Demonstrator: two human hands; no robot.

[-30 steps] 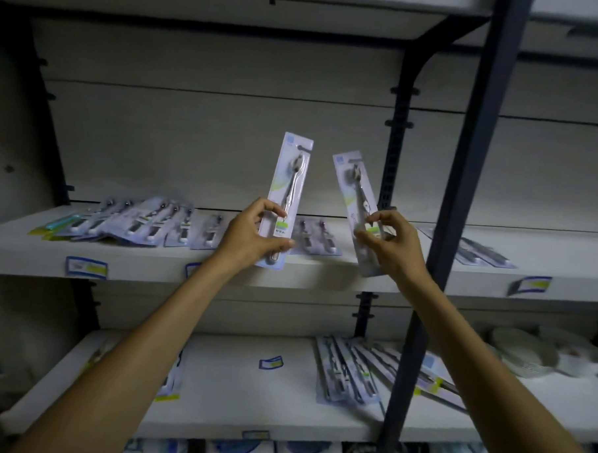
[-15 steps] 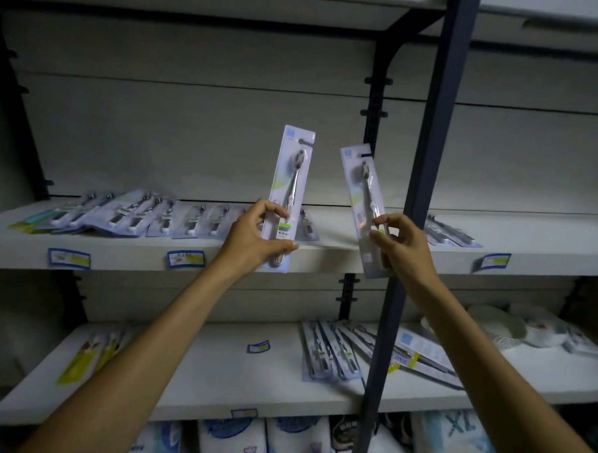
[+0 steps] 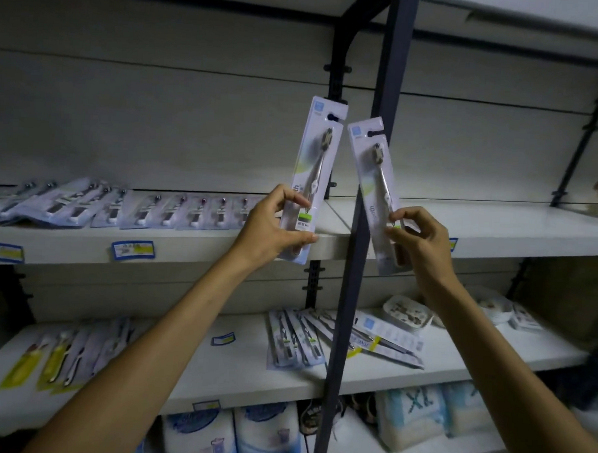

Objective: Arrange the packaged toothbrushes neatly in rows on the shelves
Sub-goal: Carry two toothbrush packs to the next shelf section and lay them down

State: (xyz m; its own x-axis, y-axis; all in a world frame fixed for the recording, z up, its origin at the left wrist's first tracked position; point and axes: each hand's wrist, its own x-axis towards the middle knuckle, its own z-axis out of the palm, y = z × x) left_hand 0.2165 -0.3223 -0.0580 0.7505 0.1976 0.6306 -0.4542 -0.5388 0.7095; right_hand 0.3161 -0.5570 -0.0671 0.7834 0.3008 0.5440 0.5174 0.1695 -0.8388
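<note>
My left hand (image 3: 273,227) grips the lower end of a packaged toothbrush (image 3: 316,158), held upright in front of the upper shelf (image 3: 221,247). My right hand (image 3: 418,243) holds a second packaged toothbrush (image 3: 373,171), tilted slightly left, its top nearly touching the first pack. A row of packaged toothbrushes (image 3: 127,208) lies flat along the left part of the upper shelf. More packs (image 3: 298,337) lie fanned on the lower shelf (image 3: 236,371), and several yellow-backed packs (image 3: 55,356) lie at its left end.
A dark metal upright post (image 3: 364,263) runs top to bottom between my hands, close to the right pack. White dishes (image 3: 407,313) sit on the lower shelf at the right. Wrapped bundles (image 3: 416,416) fill the bottom level. Price labels (image 3: 134,250) stick to the shelf edge.
The view has swung left and down, so the post sits further right. Both packs have come closer together at their tops. Both hands keep their hold.
</note>
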